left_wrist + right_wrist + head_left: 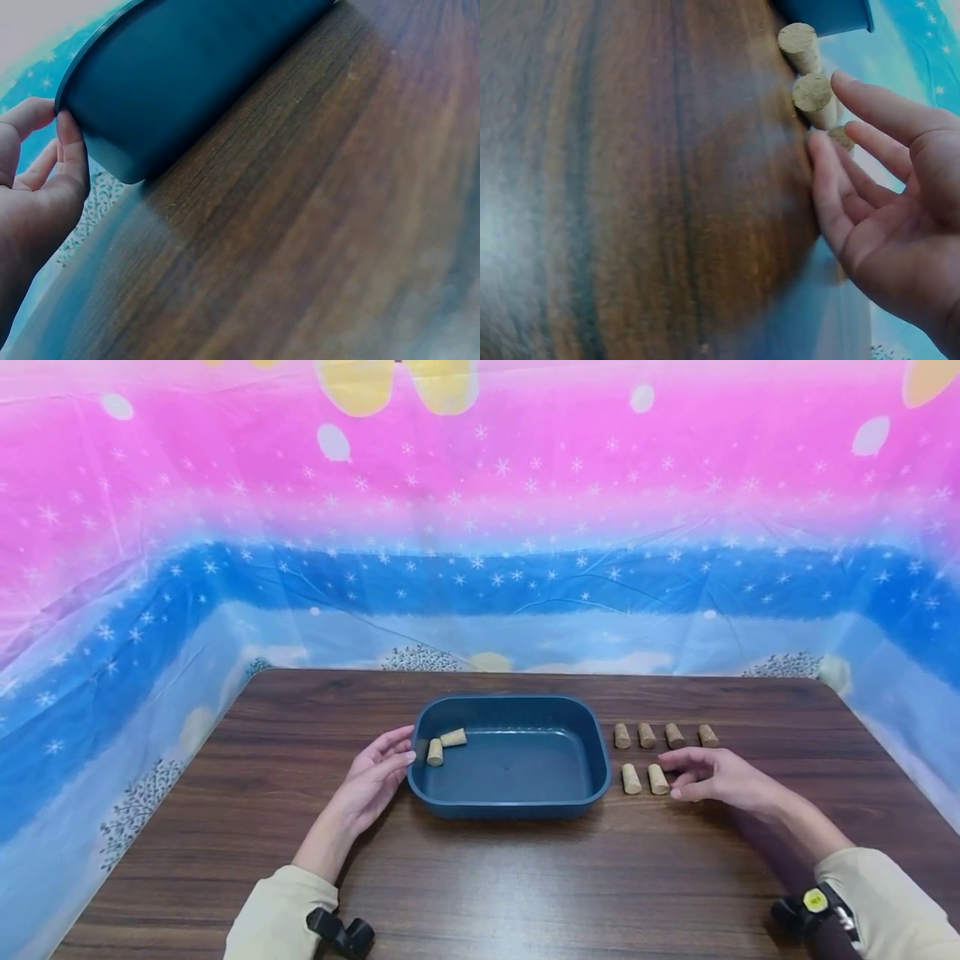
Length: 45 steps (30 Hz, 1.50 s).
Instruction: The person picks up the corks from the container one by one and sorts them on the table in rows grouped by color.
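Observation:
A dark blue plastic basin stands on the table, with two corks at the left of its inside. My left hand pinches the basin's left rim between thumb and fingers; the left wrist view shows the fingertips against its outer wall. Right of the basin, two corks stand in a front row. Around the right-hand cork of that pair, my right hand spreads thumb and fingers. In the right wrist view this cork is just beside the fingertips, and contact is unclear. The other front cork stands nearer the basin.
Behind the front pair, a row of several corks stands on the brown wooden table. A patterned pink and blue cloth hangs around the table's back and sides. Each wrist carries a black camera strap.

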Each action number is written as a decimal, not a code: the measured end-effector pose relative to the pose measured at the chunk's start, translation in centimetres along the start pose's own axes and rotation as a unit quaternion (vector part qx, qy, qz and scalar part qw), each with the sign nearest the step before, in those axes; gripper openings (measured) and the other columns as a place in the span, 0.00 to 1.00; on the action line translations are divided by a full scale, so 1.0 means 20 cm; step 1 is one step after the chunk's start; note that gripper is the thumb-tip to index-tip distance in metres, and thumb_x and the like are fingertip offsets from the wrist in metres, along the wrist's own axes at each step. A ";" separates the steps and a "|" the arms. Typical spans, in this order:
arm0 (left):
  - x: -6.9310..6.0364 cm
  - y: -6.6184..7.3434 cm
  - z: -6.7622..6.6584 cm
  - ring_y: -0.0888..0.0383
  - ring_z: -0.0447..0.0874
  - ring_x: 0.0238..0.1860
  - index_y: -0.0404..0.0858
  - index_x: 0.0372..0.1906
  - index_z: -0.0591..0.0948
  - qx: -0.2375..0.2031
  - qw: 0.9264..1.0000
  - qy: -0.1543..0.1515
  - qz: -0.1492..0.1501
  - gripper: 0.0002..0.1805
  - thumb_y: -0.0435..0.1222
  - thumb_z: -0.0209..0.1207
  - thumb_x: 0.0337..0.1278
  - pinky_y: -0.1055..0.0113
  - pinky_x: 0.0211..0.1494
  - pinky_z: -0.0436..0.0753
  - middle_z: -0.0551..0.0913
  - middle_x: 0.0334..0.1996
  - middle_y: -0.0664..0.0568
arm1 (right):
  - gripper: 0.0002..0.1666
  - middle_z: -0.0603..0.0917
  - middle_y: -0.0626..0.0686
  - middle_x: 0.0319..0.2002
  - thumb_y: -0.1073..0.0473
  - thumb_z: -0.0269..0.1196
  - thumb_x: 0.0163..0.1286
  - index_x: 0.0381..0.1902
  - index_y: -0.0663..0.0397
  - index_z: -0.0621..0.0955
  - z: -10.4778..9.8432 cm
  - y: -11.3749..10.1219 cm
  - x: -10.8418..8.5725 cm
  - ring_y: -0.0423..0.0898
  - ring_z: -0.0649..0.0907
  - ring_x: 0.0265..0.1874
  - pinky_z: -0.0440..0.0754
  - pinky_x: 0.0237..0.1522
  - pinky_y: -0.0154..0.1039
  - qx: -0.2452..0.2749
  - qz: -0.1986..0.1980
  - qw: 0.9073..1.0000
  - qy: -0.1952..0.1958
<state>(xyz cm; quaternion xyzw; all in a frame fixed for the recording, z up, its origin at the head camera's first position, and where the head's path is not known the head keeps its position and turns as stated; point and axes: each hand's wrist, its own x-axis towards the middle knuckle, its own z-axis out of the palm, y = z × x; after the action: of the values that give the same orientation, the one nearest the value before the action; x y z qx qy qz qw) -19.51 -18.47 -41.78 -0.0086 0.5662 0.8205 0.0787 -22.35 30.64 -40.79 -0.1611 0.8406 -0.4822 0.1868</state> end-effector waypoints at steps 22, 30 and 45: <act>0.00 0.00 0.00 0.60 0.74 0.46 0.28 0.69 0.60 0.000 1.000 0.000 -0.001 0.28 0.23 0.51 0.65 0.73 0.52 0.77 0.71 0.47 0.47 | 0.27 0.79 0.66 0.52 0.54 0.56 0.74 0.62 0.68 0.72 0.05 -0.42 0.07 0.60 0.81 0.47 0.83 0.43 0.45 -0.076 -0.040 0.994 0.062; 0.00 0.00 0.00 0.61 0.74 0.46 0.27 0.69 0.60 0.001 1.000 0.000 0.002 0.28 0.23 0.50 0.65 0.73 0.51 0.77 0.70 0.48 0.47 | 0.24 0.80 0.61 0.52 0.55 0.59 0.72 0.60 0.63 0.75 0.16 -0.58 0.21 0.50 0.82 0.39 0.81 0.37 0.43 -0.111 -0.065 0.991 0.041; 0.00 0.00 0.00 0.60 0.74 0.46 0.28 0.69 0.61 0.001 1.000 0.005 -0.005 0.28 0.24 0.51 0.66 0.73 0.51 0.77 0.70 0.48 0.47 | 0.22 0.79 0.61 0.54 0.60 0.61 0.69 0.59 0.62 0.77 0.37 -0.87 0.49 0.52 0.81 0.46 0.81 0.45 0.46 -0.160 -0.089 0.982 -0.035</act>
<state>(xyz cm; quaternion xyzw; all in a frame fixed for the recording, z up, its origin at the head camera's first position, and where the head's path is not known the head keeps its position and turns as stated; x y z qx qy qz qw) -19.42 -18.42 -41.72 -0.0156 0.5675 0.8193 0.0800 -25.91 12.23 -30.54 -0.2805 0.8820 -0.3502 0.1443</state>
